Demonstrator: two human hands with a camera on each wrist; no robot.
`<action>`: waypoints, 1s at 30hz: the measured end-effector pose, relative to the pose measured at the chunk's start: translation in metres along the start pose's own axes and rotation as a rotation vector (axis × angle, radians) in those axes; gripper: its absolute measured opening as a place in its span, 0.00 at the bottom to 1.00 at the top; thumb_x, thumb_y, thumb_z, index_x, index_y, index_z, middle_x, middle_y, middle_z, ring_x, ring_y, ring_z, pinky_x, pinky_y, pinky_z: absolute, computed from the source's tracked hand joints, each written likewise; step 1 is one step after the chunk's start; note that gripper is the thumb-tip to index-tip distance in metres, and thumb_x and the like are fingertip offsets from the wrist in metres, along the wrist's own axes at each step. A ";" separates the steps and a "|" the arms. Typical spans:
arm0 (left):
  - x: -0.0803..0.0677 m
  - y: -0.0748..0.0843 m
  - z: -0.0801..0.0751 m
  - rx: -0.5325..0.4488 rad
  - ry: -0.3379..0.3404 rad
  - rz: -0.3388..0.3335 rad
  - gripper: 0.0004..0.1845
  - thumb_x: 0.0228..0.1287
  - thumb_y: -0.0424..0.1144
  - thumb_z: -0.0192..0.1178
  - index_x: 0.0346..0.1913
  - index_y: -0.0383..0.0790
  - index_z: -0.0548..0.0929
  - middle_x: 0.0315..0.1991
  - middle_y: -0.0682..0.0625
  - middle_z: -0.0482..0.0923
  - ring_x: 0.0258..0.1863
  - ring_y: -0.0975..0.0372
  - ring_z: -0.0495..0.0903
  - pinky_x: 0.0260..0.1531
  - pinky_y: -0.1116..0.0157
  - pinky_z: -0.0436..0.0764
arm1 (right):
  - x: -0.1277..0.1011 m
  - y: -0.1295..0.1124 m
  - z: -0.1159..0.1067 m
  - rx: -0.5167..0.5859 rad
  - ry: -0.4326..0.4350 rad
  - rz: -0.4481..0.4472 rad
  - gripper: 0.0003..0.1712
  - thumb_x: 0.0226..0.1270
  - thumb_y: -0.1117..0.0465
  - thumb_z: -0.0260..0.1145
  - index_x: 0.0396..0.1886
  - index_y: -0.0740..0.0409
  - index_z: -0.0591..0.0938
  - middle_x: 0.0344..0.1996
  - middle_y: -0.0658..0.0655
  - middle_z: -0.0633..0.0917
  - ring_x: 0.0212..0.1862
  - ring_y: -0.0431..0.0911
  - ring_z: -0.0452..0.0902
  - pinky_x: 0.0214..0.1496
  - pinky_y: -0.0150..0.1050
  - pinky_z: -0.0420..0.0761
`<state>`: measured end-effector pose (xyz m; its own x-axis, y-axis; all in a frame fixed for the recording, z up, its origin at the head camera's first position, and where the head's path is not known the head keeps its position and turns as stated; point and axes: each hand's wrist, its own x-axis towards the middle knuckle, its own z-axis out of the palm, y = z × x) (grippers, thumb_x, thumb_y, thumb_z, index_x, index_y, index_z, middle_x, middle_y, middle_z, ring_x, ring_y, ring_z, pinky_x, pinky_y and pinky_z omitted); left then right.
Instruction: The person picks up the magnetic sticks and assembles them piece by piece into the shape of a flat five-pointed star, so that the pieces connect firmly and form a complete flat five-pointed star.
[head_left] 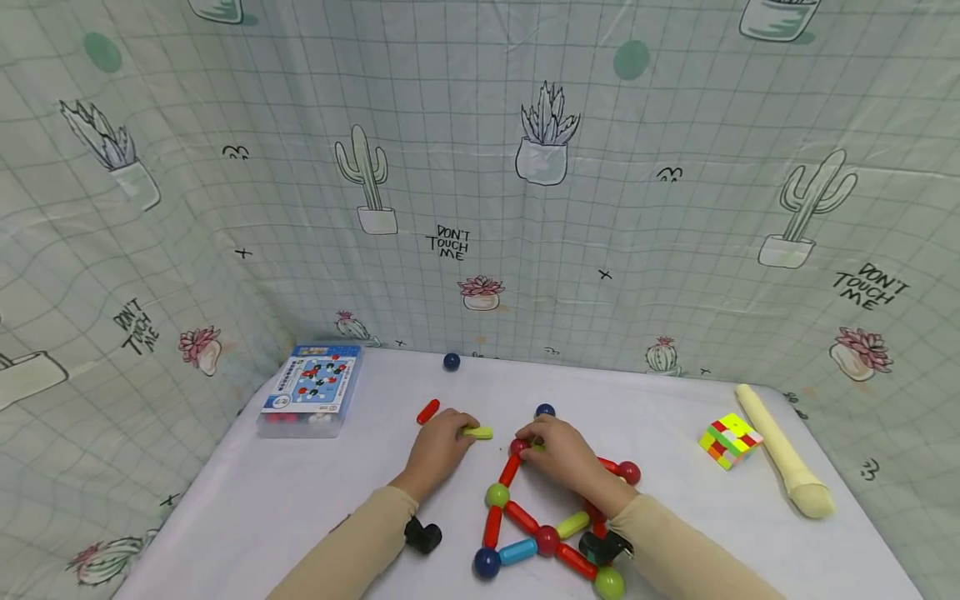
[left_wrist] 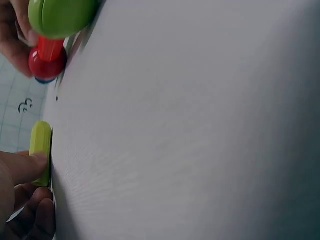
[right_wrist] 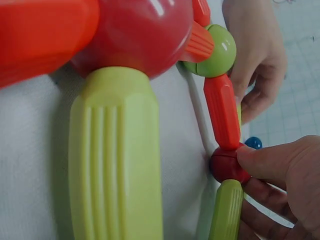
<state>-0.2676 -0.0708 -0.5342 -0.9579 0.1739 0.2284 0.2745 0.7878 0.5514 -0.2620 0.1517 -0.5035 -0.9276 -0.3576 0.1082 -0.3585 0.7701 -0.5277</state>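
Note:
A flat frame of magnetic sticks and balls (head_left: 547,525) lies on the white table (head_left: 300,500) at the front centre. My right hand (head_left: 528,442) is at its far tip, thumb (right_wrist: 267,160) pressed on the red ball (right_wrist: 226,166), fingers curled beside a yellow-green stick (right_wrist: 227,210) joined to that ball. A red stick (right_wrist: 222,110) runs from the ball to a green ball (right_wrist: 218,49). To the left, my left hand (head_left: 459,433) pinches a loose yellow-green stick (head_left: 478,432) lying on the table; its fingertip (left_wrist: 27,167) rests on that stick (left_wrist: 41,145).
A blue-lidded box (head_left: 311,387) stands at the back left. A loose red stick (head_left: 427,411) and two dark blue balls (head_left: 451,361) (head_left: 545,410) lie behind the hands. At the right are a colour cube (head_left: 729,440) and a cream recorder (head_left: 783,450). Patterned cloth walls surround the table.

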 end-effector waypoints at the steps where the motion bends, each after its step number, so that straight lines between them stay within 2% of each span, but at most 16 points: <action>1: -0.002 0.000 0.000 -0.007 -0.020 0.009 0.10 0.64 0.35 0.71 0.47 0.44 0.89 0.43 0.52 0.83 0.43 0.60 0.82 0.48 0.61 0.83 | 0.000 0.000 0.000 -0.001 0.002 0.004 0.12 0.62 0.65 0.75 0.45 0.56 0.89 0.36 0.49 0.81 0.40 0.44 0.80 0.46 0.44 0.82; 5: -0.008 0.002 0.001 -0.037 -0.074 0.047 0.10 0.65 0.36 0.70 0.48 0.45 0.89 0.41 0.54 0.81 0.38 0.64 0.78 0.42 0.65 0.81 | 0.002 0.000 0.002 -0.004 0.007 0.013 0.11 0.62 0.65 0.76 0.45 0.56 0.89 0.35 0.49 0.81 0.39 0.44 0.80 0.46 0.44 0.83; 10: -0.009 0.005 -0.001 -0.089 -0.087 0.057 0.09 0.65 0.38 0.70 0.47 0.45 0.87 0.38 0.57 0.80 0.32 0.66 0.72 0.34 0.69 0.76 | 0.003 0.000 0.003 0.000 0.007 -0.002 0.11 0.61 0.65 0.76 0.44 0.56 0.89 0.35 0.49 0.81 0.38 0.44 0.79 0.45 0.44 0.83; 18: -0.006 0.012 -0.006 -0.078 -0.116 0.057 0.08 0.65 0.38 0.70 0.47 0.46 0.87 0.37 0.57 0.79 0.33 0.65 0.72 0.35 0.70 0.76 | 0.004 0.000 0.006 -0.012 0.006 -0.016 0.11 0.61 0.65 0.76 0.44 0.56 0.89 0.35 0.49 0.80 0.38 0.43 0.79 0.45 0.44 0.83; 26: -0.010 0.004 -0.009 -0.110 -0.085 0.053 0.10 0.66 0.40 0.69 0.48 0.44 0.87 0.40 0.56 0.81 0.32 0.67 0.73 0.34 0.70 0.77 | 0.003 0.001 0.005 -0.021 -0.018 -0.055 0.11 0.64 0.64 0.74 0.47 0.55 0.89 0.40 0.49 0.85 0.41 0.44 0.79 0.49 0.47 0.83; 28: -0.010 -0.002 -0.012 -0.113 -0.046 0.028 0.09 0.67 0.41 0.69 0.47 0.45 0.86 0.40 0.56 0.80 0.32 0.66 0.73 0.34 0.69 0.77 | 0.003 0.002 0.004 -0.022 -0.025 -0.061 0.12 0.64 0.64 0.74 0.47 0.55 0.89 0.41 0.49 0.85 0.42 0.45 0.80 0.50 0.48 0.82; 30: -0.008 -0.010 -0.014 -0.084 0.028 0.002 0.08 0.67 0.41 0.69 0.45 0.45 0.86 0.39 0.55 0.80 0.34 0.64 0.74 0.35 0.67 0.78 | 0.004 0.003 0.004 -0.024 -0.031 -0.063 0.12 0.64 0.65 0.74 0.48 0.54 0.89 0.42 0.49 0.86 0.43 0.45 0.80 0.51 0.49 0.82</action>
<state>-0.2618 -0.0888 -0.5301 -0.9549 0.1579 0.2514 0.2836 0.7352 0.6156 -0.2660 0.1501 -0.5079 -0.8994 -0.4220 0.1139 -0.4190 0.7579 -0.5000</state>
